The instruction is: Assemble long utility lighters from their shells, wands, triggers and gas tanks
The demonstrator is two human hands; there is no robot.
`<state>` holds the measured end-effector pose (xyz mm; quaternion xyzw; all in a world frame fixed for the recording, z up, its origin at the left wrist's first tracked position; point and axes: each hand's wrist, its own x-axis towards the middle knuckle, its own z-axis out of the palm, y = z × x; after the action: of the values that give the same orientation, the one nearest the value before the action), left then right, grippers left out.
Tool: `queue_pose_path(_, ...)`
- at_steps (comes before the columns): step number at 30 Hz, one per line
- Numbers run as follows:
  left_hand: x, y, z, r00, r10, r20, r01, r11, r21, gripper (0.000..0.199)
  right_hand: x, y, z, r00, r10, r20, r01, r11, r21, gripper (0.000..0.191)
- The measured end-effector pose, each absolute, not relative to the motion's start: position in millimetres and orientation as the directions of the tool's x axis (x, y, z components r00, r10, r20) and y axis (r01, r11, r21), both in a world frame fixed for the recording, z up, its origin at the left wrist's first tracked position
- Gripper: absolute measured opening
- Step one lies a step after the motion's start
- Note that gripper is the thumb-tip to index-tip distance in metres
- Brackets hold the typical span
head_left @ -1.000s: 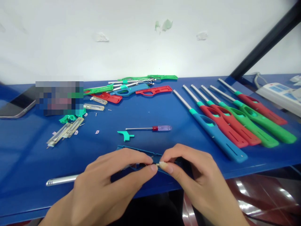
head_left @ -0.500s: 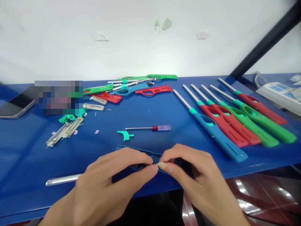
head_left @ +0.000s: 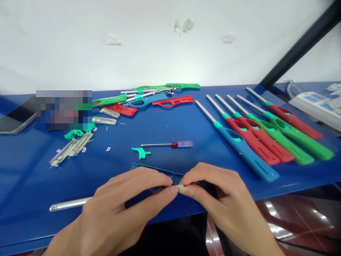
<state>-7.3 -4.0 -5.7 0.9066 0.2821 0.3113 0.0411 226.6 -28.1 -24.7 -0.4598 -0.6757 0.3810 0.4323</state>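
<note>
My left hand (head_left: 125,199) and my right hand (head_left: 221,192) meet fingertip to fingertip near the table's front edge. Between my right thumb and forefinger is a small whitish part (head_left: 180,187). My left thumb and forefinger are pinched together against its left end; what they grip is too small to make out. Below my fingers lies a blue lighter handle half (head_left: 157,169), largely covered by my hands. A silver lighter tube (head_left: 70,204) sticks out to the left from under my left hand. Just beyond are a teal trigger (head_left: 141,153) and a screwdriver (head_left: 182,144) with a purple handle.
Several long-nosed lighters (head_left: 247,149) lie in a row at right. Loose handle halves (head_left: 173,101) and tubes are at the back. Clear fuel tanks (head_left: 64,153), small screws and a phone (head_left: 16,115) are at left. A white power strip (head_left: 319,106) stands far right.
The view has shifted slightly. My hands stay in the same pinch around the small whitish part, with only a tiny movement of the fingertips.
</note>
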Motion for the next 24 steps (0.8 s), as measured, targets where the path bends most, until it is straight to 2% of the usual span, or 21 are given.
queue_pose_path(5, -8.9, -5.0, -10.7, 0.640, 0.550, 0.537, 0.446, -0.835, 0.323, 0.040, 227.7, -27.4, -25.4, -0.227, 0.944, 0.237, 0.273, 0.296, -0.915, 0.010)
queue_pose_path(16, -6.0, -1.5, 0.1, 0.643, 0.535, 0.547, 0.430, -0.844, 0.320, 0.042, 228.2, -26.4, -25.6, -0.236, 0.936, 0.259, 0.253, 0.317, -0.914, 0.011)
queue_pose_path(24, -11.6, -3.6, -4.0, 0.666, 0.577, 0.474, 0.454, -0.817, 0.356, 0.045, 226.0, -27.5, -26.3, -0.231, 0.925, 0.303, 0.291, 0.363, -0.885, 0.011)
